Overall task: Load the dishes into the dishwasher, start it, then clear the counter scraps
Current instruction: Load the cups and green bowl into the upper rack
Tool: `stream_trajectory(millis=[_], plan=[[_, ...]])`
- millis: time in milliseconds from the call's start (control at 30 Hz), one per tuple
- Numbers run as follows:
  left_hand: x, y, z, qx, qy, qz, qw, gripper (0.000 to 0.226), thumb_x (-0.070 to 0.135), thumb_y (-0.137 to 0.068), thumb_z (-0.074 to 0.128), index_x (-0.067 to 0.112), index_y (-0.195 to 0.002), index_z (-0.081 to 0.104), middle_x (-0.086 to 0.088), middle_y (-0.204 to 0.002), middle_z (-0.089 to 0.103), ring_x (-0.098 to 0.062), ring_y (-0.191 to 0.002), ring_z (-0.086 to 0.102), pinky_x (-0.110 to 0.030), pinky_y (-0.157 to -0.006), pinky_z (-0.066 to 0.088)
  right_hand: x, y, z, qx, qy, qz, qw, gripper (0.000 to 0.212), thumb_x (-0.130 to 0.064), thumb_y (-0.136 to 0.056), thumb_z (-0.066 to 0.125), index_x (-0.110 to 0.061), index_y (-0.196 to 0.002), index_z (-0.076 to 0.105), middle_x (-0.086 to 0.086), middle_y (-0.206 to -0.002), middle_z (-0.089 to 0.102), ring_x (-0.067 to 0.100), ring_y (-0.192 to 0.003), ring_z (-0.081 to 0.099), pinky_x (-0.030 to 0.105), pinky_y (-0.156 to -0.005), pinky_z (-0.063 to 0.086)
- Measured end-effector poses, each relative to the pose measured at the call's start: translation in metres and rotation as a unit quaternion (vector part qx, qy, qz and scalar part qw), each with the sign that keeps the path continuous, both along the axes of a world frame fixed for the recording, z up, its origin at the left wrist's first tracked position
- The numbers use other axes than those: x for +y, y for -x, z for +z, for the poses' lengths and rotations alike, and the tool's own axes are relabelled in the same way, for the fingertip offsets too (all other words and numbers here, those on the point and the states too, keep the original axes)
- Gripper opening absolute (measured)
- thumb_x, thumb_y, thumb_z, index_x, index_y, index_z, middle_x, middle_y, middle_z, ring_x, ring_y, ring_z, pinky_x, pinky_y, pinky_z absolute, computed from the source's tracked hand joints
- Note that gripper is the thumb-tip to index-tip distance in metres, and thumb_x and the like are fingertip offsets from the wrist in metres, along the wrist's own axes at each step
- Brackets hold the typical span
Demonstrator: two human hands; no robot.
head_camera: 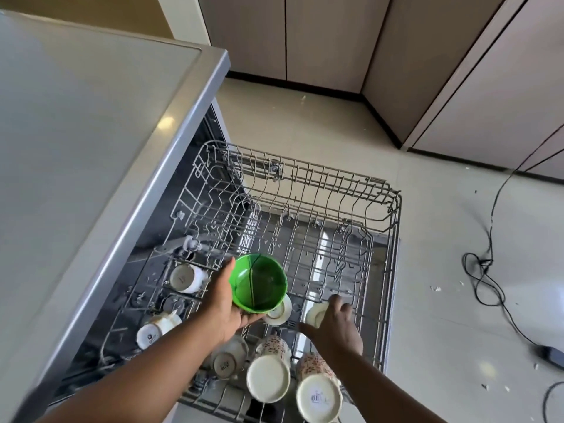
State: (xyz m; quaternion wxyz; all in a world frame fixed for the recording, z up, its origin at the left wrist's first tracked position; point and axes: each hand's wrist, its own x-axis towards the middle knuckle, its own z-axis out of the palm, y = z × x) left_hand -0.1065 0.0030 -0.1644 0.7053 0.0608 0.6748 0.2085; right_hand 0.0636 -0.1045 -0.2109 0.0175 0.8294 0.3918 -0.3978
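We see the left hand [225,303] gripping a bright green bowl [259,282] from below and at its near rim, thumb along the left side. The bowl is glossy plastic, round and deep, tilted so its opening faces us (a thin dark line runs across its inside). It hangs over the pulled-out wire rack [305,215] of the dishwasher, above a small cream saucer [279,311]. The right hand [335,325] holds nothing, fingers spread over the rack wires. Upturned floral mugs [268,370] stand in the near rows.
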Motion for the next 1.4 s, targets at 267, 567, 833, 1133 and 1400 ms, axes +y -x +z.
stream_trajectory(millis=[267, 567, 833, 1133, 1400], plan=[[0.005, -0.001, 0.0, -0.01, 0.017, -0.021, 1.0, 0.054, 0.062, -0.087, 0.049, 0.016, -0.115, 0.055, -0.024, -0.116, 0.062, -0.04, -0.105, 0.06, -0.046, -0.072, 0.054, 0.002, -0.005, 0.004, 0.026, 0.026, 0.005, 0.999, 0.096, -0.066, -0.07, 0.07, -0.02, -0.137, 0.02, 0.011, -0.132, 0.037, 0.032, -0.111, 0.058, 0.04, -0.082, 0.055], [0.007, -0.009, 0.004, -0.021, 0.019, -0.029, 0.999, 0.055, 0.06, -0.087, 0.051, 0.014, -0.116, 0.056, -0.024, -0.11, 0.064, -0.04, -0.098, 0.061, -0.05, -0.081, 0.053, 0.015, -0.026, 0.036, 0.058, -0.009, -0.071, 0.996, 0.069, -0.063, -0.082, 0.059, -0.018, -0.131, 0.041, 0.008, -0.129, 0.049, 0.021, -0.101, 0.059, 0.028, -0.074, 0.044], [0.018, -0.039, 0.035, -0.181, -0.116, -0.18, 0.96, 0.033, 0.037, -0.084, 0.055, 0.015, -0.107, 0.066, -0.012, -0.102, 0.07, -0.03, -0.096, 0.064, -0.038, -0.077, 0.053, 0.063, -0.044, 0.073, 0.532, 0.063, -0.358, 0.765, 0.084, -0.08, -0.084, 0.028, -0.011, -0.122, 0.059, 0.024, -0.118, 0.062, 0.04, -0.091, 0.067, 0.04, -0.065, 0.057], [0.063, -0.084, 0.04, -0.074, -0.36, -0.414, 0.833, 0.037, 0.04, -0.061, 0.053, 0.027, -0.092, 0.066, -0.003, -0.102, 0.062, -0.011, -0.097, 0.058, -0.019, -0.082, 0.045, 0.094, -0.072, 0.076, 0.629, 0.056, -0.224, 0.742, 0.089, -0.075, -0.064, 0.068, -0.014, -0.127, 0.054, 0.028, -0.127, 0.056, 0.046, -0.109, 0.06, 0.048, -0.078, 0.058], [0.071, -0.087, 0.023, 0.055, -0.349, -0.502, 0.79, 0.078, 0.044, -0.075, 0.053, 0.037, -0.147, 0.025, 0.002, -0.155, 0.022, -0.016, -0.137, 0.029, -0.038, -0.108, 0.03, 0.12, -0.091, 0.046, 0.391, -0.093, -0.246, 0.882, 0.072, -0.059, -0.064, 0.074, -0.017, -0.116, 0.047, 0.016, -0.115, 0.057, 0.023, -0.094, 0.059, 0.035, -0.077, 0.051]])
